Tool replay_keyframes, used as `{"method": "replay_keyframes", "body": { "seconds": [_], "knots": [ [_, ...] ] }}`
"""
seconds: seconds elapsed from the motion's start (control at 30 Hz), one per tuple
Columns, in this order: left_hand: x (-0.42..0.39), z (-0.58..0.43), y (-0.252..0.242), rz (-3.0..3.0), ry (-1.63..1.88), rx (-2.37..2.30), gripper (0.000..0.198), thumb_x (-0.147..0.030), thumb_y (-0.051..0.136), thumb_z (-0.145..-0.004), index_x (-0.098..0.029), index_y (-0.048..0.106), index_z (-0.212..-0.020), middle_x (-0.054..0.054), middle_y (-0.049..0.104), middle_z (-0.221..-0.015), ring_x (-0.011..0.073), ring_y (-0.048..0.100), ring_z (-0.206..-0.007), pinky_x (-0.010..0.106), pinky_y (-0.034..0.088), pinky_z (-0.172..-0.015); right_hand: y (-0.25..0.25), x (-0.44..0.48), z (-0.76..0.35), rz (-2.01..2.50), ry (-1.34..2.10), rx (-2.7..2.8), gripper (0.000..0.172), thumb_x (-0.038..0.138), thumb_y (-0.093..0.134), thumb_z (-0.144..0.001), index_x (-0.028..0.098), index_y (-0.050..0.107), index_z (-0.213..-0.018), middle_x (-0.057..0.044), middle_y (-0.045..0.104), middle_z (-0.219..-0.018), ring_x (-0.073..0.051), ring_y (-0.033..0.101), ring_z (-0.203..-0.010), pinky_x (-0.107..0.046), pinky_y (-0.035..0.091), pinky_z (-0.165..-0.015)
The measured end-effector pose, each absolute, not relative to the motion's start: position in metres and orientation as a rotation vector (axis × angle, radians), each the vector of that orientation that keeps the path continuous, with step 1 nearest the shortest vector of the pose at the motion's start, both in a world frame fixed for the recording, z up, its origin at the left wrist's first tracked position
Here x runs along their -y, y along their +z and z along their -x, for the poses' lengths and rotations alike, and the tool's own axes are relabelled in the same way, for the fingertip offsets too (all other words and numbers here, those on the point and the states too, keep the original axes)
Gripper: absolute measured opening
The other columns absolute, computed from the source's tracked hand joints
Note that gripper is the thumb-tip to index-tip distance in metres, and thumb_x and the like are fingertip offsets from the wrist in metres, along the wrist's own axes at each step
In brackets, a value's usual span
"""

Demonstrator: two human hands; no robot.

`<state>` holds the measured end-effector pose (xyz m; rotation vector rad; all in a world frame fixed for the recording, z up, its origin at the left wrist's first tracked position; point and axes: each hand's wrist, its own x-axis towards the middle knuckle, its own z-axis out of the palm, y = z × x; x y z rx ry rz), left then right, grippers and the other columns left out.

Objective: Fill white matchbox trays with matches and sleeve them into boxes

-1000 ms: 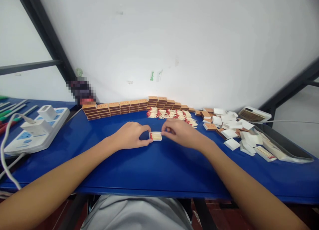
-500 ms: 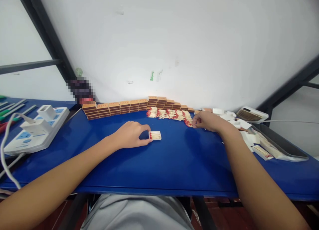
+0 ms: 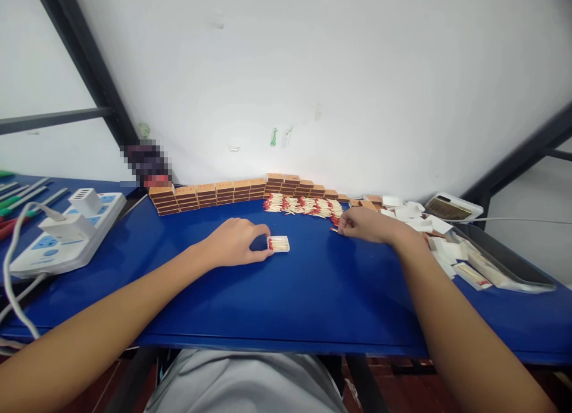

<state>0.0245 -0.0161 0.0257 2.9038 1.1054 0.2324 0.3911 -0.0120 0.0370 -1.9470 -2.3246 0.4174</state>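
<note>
The right hand (image 3: 364, 224) has its thumb and finger pinched closely on a match (image 3: 333, 229), the red head poking out to the left. A second ago this hand was at the tray (image 3: 283, 238); half a second ago it was at the right end of the match pile (image 3: 304, 205). Now it is just in front of that end, to the right of the tray and well apart from it. The left hand (image 3: 235, 242) has not moved: thumb and finger hold the tray's left end in a narrow, curved grip. The tray lies on the table (image 3: 250, 306) with matches already in it, heads to the left, so it seems part-filled, with the pinched match not yet inside. Beyond the tray is the match pile; behind and left, stacked matchboxes (image 3: 205, 196); far right, loose box parts (image 3: 419, 224).
</note>
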Motion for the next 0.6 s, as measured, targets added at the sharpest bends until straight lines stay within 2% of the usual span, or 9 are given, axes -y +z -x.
{"method": "replay_keyframes", "body": {
  "seconds": [0.2,0.3,0.43,0.6],
  "knots": [
    [0.02,-0.027,0.027,-2.903,0.231,-1.116,0.035,-0.05,0.066,-0.097,-0.024,0.074,-0.119,0.001,0.067,-0.068,0.022,0.065,-0.067,0.03,0.031,-0.059,0.047,0.038,-0.329,1.552,0.571,2.445,0.011,0.028,0.066,-0.089,0.018,0.071,-0.088,-0.004,0.069,-0.078,-0.017,0.059,-0.069,-0.028,0.04,-0.062],
    [0.021,-0.028,0.027,-2.911,0.23,-1.112,0.034,-0.049,0.067,-0.097,-0.024,0.074,-0.119,0.0,0.066,-0.067,0.0222,0.066,-0.067,0.029,0.031,-0.06,0.04,0.048,-0.299,1.349,0.502,2.475,0.008,0.024,0.065,-0.093,0.018,0.07,-0.091,-0.004,0.067,-0.085,-0.016,0.058,-0.074,-0.026,0.041,-0.066],
    [0.022,-0.029,0.026,-2.912,0.236,-1.098,0.035,-0.05,0.065,-0.097,-0.023,0.074,-0.117,0.001,0.066,-0.067,0.0224,0.066,-0.067,0.029,0.032,-0.06,0.031,0.053,-0.278,1.298,0.34,2.51,0.006,0.017,0.062,-0.096,0.019,0.067,-0.094,-0.005,0.065,-0.095,-0.015,0.056,-0.078,-0.027,0.039,-0.069],
    [0.022,-0.029,0.026,-2.922,0.253,-1.078,0.035,-0.051,0.064,-0.098,-0.023,0.075,-0.116,0.001,0.068,-0.068,0.0232,0.067,-0.068,0.03,0.034,-0.061,0.03,0.056,-0.272,1.34,0.248,2.537,0.005,0.017,0.062,-0.098,0.019,0.064,-0.094,-0.005,0.064,-0.099,-0.015,0.056,-0.077,-0.028,0.038,-0.069]
  ]
}}
